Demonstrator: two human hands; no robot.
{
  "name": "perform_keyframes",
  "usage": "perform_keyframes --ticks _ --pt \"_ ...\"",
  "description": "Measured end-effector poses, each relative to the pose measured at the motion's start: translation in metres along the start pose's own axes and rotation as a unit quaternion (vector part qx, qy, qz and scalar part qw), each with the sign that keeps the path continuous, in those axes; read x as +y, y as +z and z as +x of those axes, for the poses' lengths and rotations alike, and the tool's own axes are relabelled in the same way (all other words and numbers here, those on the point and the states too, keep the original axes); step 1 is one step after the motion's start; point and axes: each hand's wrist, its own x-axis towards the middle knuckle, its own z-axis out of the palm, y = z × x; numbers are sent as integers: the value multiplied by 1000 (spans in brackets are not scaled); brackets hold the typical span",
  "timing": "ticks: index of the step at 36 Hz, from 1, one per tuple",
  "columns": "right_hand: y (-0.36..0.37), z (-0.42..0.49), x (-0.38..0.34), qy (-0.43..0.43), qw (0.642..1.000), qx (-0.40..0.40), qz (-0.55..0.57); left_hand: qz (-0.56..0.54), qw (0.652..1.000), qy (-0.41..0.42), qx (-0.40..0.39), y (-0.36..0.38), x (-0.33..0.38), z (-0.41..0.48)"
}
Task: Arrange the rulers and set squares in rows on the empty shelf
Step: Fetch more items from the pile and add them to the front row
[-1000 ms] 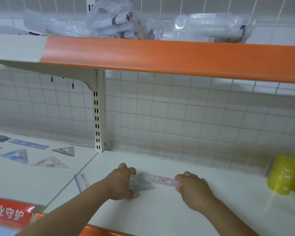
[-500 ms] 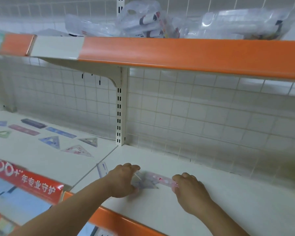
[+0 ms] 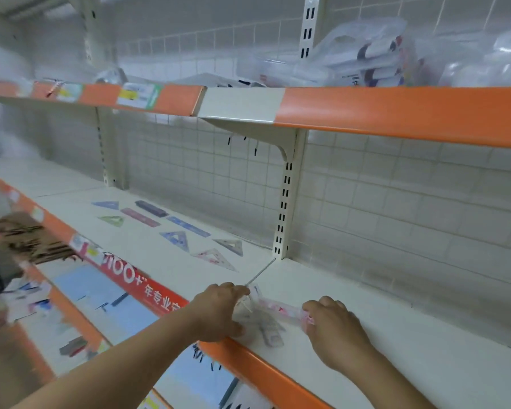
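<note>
White shelving with orange lips filled the frame, with wire grid behind it. On the shelf (image 3: 396, 320) at lower centre, close to the front lip, lay a pile (image 3: 263, 327) of clear set squares and rulers. It was too blurred for us to count. A pink ruler (image 3: 278, 309) ran rightward out of it. Beyond the upright (image 3: 285, 202), in the bay at mid-left, laid pieces (image 3: 176, 239) already sat flat in loose rows. Clear packs (image 3: 363, 54) crowded the shelf at upper right.

We judged these pieces thin, light and stiff, made of slick plastic that hugs a flat surface and slides over its neighbours. They looked hard to peel up from the middle and probably brittle at the points. It seemed better to tip one up by a corner or an end, or draw it to the lip, and then pinch it across its width.

Our left hand (image 3: 219, 312) sat on the left side of the pile. Its fingers were curled over the top and its thumb was tucked at the near edge, so it seemed to grip the pile rather than merely rest on it. Our right hand (image 3: 334, 329) was knuckles-up with its fingers bent, pinching the right end of the pink ruler against the shelf. Neither hand was spread flat.
</note>
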Motion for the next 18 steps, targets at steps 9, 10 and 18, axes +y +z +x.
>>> perform_keyframes --ticks 9,10,18 --pt "7 39 -111 -31 999 -6 6 -17 999 -21 29 -37 -104 -37" --pt "9 43 -126 -36 999 -7 10 -11 999 -21 32 -42 -119 -42" --pt "23 75 -235 -32 999 -17 29 -10 998 -37 54 -82 -232 -75"
